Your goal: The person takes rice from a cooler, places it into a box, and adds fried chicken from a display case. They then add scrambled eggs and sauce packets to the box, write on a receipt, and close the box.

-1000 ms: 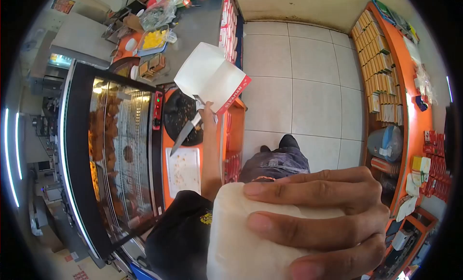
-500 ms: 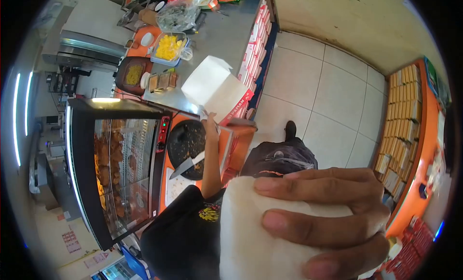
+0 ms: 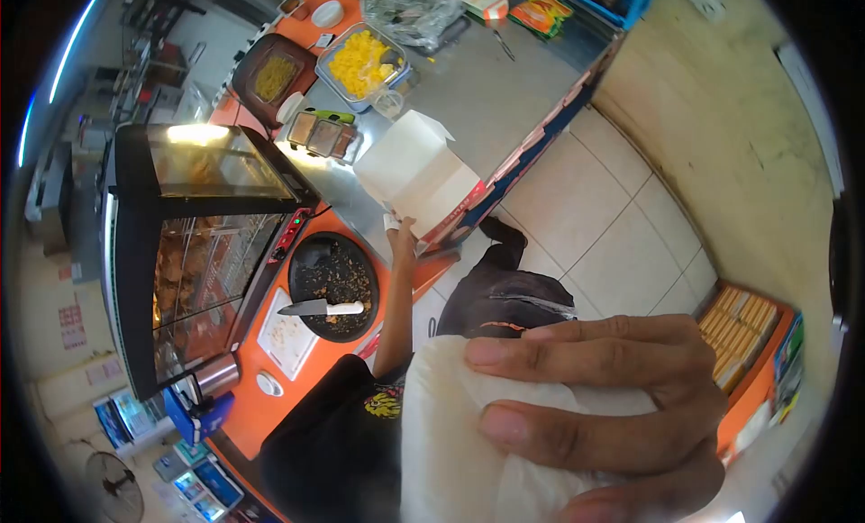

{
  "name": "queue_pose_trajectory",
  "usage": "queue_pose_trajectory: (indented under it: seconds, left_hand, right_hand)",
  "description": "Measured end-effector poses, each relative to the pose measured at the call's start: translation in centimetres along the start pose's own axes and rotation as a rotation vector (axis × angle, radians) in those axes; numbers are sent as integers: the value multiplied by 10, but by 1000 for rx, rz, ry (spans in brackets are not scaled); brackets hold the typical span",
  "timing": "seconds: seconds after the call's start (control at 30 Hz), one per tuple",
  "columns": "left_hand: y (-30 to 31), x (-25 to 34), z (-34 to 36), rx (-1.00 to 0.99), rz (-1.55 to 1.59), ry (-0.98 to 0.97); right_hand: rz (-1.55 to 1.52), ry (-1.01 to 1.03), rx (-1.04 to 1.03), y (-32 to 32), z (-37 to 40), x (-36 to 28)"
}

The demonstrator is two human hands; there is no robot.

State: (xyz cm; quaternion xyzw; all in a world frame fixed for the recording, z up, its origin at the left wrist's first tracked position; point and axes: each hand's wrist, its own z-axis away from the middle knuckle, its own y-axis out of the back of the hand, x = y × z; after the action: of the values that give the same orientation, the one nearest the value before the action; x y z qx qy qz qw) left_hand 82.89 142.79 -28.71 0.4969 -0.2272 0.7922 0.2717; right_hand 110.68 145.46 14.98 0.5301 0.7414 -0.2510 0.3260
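My left hand (image 3: 403,232) grips the near edge of an open white box (image 3: 423,176) with red printed sides. The box is above the metal counter (image 3: 478,81), near its edge. Close to the camera at lower right, my right hand (image 3: 622,406) has its fingers wrapped over a white, paper-like bundle (image 3: 441,433); its thumb is hidden. Left of my left forearm, a black round pan (image 3: 311,262) holds brown crumbs, with a white-handled knife (image 3: 344,308) lying across it. The knife's blade reaches toward a white board (image 3: 286,343).
A lit glass cabinet (image 3: 216,253) of fried food stands left. Beyond the box are a tub of yellow pieces (image 3: 365,68), a brown bowl (image 3: 275,77), small spice containers (image 3: 320,134) and a plastic bag (image 3: 410,9). An orange rack (image 3: 752,388) stands right.
The view has turned, showing more of the counter and of the orange surface. Both hands keep their holds on the box and the white bundle.
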Motion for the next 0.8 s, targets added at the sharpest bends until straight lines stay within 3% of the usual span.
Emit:
queue_pose_trajectory:
  seconds: [0.03,0.1,0.13,0.2,0.27,0.3,0.37,0.47,0.53,0.6,0.63,0.73,0.8]
  left_hand:
    - [-4,1,-7,36,-40,92]
    - [-8,-4,-21,128,-110,74]
    - [-8,-19,-33,186,-135,-39]
    - [1,-72,-87,386,-262,-191]
    - [-10,-17,-57,310,-356,-234]
    - [0,-29,-62,331,-314,-221]
    - [5,-22,-51,494,-404,-321]
    - [1,-7,-33,668,-619,-438]
    - [22,-25,-36,409,-372,121]
    - [4,-15,-19,286,-165,228]
    - [-21,7,-13,292,-123,59]
    - [-25,-12,-4,214,-366,270]
    - [-71,18,-4,308,-275,162]
  right_hand:
    - [-7,-66,-45,1,-13,11]
    - [-19,-297,-148,3,-45,37]
    - [-13,-408,-203,5,-60,52]
    - [68,-396,-280,15,-82,106]
    - [-3,-547,-318,15,-89,172]
    - [-106,-666,-304,12,-83,206]
    - [-235,-865,-278,6,-70,264]
    - [-388,-978,-393,-8,-96,271]
    - [-412,-667,-637,-8,-129,250]
    - [-571,-402,-824,-6,-162,234]
    - [-662,-283,-872,-9,-175,233]
    - [-798,-158,-696,-25,-189,231]
    - [-735,-137,-714,-23,-204,235]
